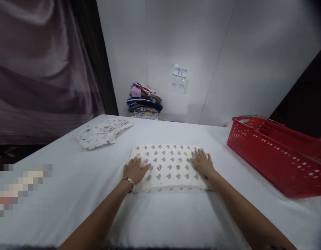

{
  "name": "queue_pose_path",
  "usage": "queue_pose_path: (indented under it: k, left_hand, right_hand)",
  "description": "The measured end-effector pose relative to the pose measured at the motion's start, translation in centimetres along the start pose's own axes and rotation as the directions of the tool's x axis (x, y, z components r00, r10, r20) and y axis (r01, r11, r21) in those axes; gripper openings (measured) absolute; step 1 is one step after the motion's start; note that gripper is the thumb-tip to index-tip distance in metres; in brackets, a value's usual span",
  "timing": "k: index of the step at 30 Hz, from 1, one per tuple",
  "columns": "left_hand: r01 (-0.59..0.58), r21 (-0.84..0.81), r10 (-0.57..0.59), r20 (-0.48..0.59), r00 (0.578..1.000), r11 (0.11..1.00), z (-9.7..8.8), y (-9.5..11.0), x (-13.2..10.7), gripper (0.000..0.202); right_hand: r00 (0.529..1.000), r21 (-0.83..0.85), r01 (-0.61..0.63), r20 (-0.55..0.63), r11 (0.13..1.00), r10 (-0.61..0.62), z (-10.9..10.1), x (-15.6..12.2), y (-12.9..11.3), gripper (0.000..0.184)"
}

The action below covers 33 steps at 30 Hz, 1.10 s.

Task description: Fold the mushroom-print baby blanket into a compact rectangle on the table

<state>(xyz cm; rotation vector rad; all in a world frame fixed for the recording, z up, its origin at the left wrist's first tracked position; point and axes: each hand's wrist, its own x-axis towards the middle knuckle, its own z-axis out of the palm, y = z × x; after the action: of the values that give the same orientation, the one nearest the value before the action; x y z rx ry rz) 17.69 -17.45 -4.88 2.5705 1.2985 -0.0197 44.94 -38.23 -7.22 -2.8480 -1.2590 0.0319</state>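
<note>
A white cloth (169, 167) printed with small grey, red, yellow and green mushrooms lies folded into a flat rectangle in front of me. My left hand (135, 171), with a bracelet at the wrist, rests flat on its left edge, fingers spread. On the right edge lies my right hand (203, 163), also flat with the fingers apart. Neither hand grips the fabric. Layers of the fold show along the near edge of the cloth.
Another folded white patterned cloth (101, 133) lies at the back left of the white-covered table (72, 180). A red plastic basket (270, 152) stands at the right. Folded clothes (145, 100) are stacked beyond the far edge, by a wall (202, 41) with paper notes. A pinkish curtain (40, 69) hangs at left.
</note>
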Motion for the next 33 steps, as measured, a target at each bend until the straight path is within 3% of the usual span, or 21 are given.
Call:
queue_pose_path:
  k: [3, 5, 10, 14, 20, 28, 33]
  left_hand:
    - [-0.103, 0.017, 0.104, -0.073, 0.992, 0.995, -1.3, 2.3, 2.7, 0.076]
    - [-0.151, 0.066, 0.157, -0.101, 0.982, 0.986, -1.2, 2.6, 4.9, 0.075]
    - [-0.043, 0.105, 0.051, -0.068, 0.996, 0.994, 1.0, -0.7, 8.3, 0.079]
    - [-0.077, 0.089, 0.084, -0.080, 0.993, 0.993, 2.1, -2.2, 8.7, 0.082]
    - [-0.078, 0.072, 0.084, -0.087, 0.993, 0.994, 2.0, -1.8, 8.7, 0.081]
    - [-0.080, 0.070, 0.085, -0.078, 0.993, 0.994, 1.7, -1.7, 8.3, 0.081]
    - [-0.089, 0.078, 0.096, -0.095, 0.991, 0.993, 1.4, -1.7, 8.3, 0.075]
  right_hand:
    - [0.995, -0.009, 0.094, -0.026, 0.996, -0.094, -0.6, 3.0, -1.8, 0.066]
    - [0.993, 0.003, 0.117, -0.002, 0.993, -0.117, -0.6, 5.0, -2.6, 0.067]
    - [0.996, 0.031, 0.037, 0.085, 0.999, -0.040, 1.0, 7.4, -0.9, 0.068]
    - [0.997, 0.041, 0.028, 0.072, 0.999, -0.031, 2.1, 7.5, 0.4, 0.069]
    - [0.992, 0.060, 0.021, 0.123, 0.998, -0.029, 0.9, 7.3, 0.0, 0.069]
    - [0.995, 0.030, -0.068, 0.081, 0.997, 0.066, 1.6, 5.4, 2.2, 0.069]
    - [0.988, 0.091, -0.071, 0.140, 0.993, 0.058, -0.2, 4.3, 1.7, 0.067]
